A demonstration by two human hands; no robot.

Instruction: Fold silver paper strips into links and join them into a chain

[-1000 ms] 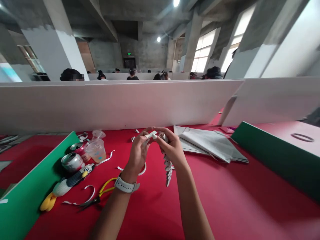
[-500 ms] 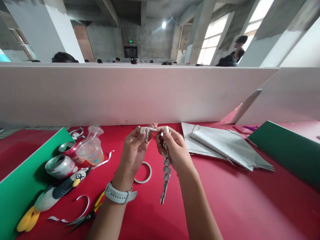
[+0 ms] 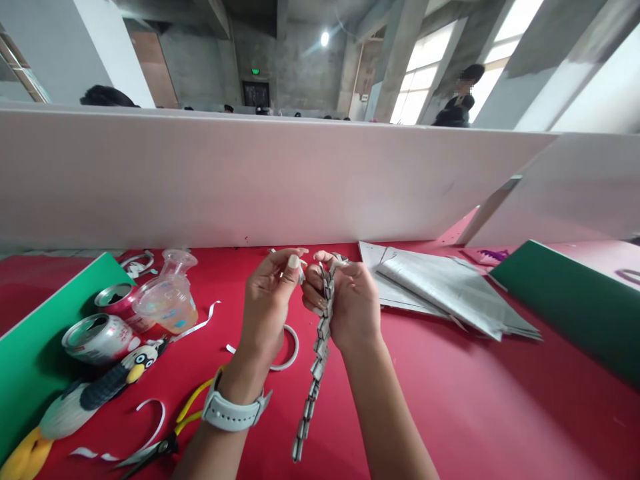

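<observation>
A chain of folded paper links (image 3: pixel 321 347), grey and white, hangs from my right hand (image 3: pixel 359 300) down over the red table. The fingers of that hand are closed around its upper end. My left hand (image 3: pixel 267 297), with a pale watch strap on its wrist, pinches a small folded paper strip (image 3: pixel 301 274), mostly hidden by the thumb. The two hands are close together, a small gap between their fingertips. Behind the left wrist lies a white tape ring (image 3: pixel 295 353), partly covered.
Yellow-handled scissors (image 3: pixel 193 401), curled paper strips (image 3: pixel 159 423), a penguin-like toy (image 3: pixel 103 387), two cans (image 3: pixel 95 340) and a clear plastic bottle (image 3: pixel 173 293) lie left. Folded newspaper sheets (image 3: pixel 440 287) lie right. A white partition (image 3: pixel 300 180) and green side panels (image 3: pixel 570 300) border the table.
The right hand has turned and moved the chain so more of it shows, its lower end now further left and down. The hands' fingertips have drawn apart. The view has shifted slightly.
</observation>
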